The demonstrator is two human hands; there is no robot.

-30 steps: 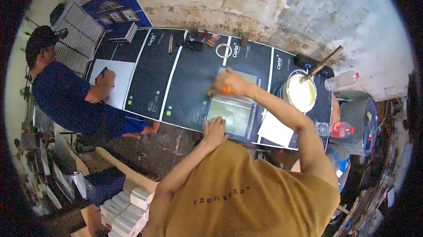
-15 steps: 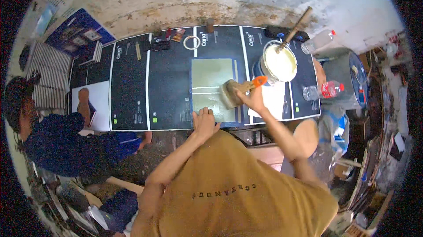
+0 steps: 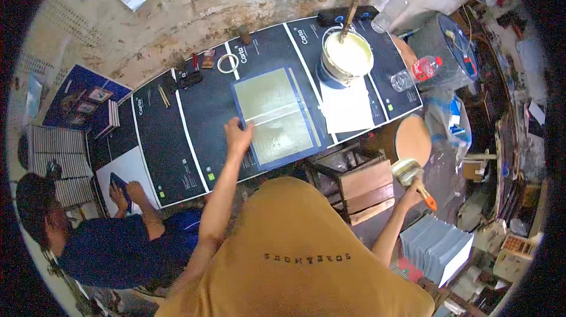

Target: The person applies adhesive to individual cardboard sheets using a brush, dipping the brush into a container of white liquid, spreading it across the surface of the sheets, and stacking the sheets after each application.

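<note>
My left hand (image 3: 238,135) is at the left edge of a blue-bordered cover sheet (image 3: 279,138), thumb and fingers closed about that edge. Two greenish, glossy panels with a pale strip between them fill the sheet's middle. Off the table's right front side, my right hand (image 3: 413,195) grips a wide paste brush (image 3: 407,172) by its orange-tipped handle, with the pale, coated bristles pointing up and left. A tub of cream-coloured paste (image 3: 349,57) stands right of the sheet at the back, a wooden stick (image 3: 354,1) upright in it.
White sheets (image 3: 346,109) lie in front of the tub. Plastic bottles (image 3: 417,73) and a large drum (image 3: 445,46) are at the right. A tape roll (image 3: 227,63) lies at the back. Stacked grey boards (image 3: 435,245) stand below right. A co-worker (image 3: 112,240) handles a blue cover at the left.
My right hand has carried the brush off the cover sheet, down and right past the table edge. My left hand has shifted from the sheet's front edge to its left edge.
</note>
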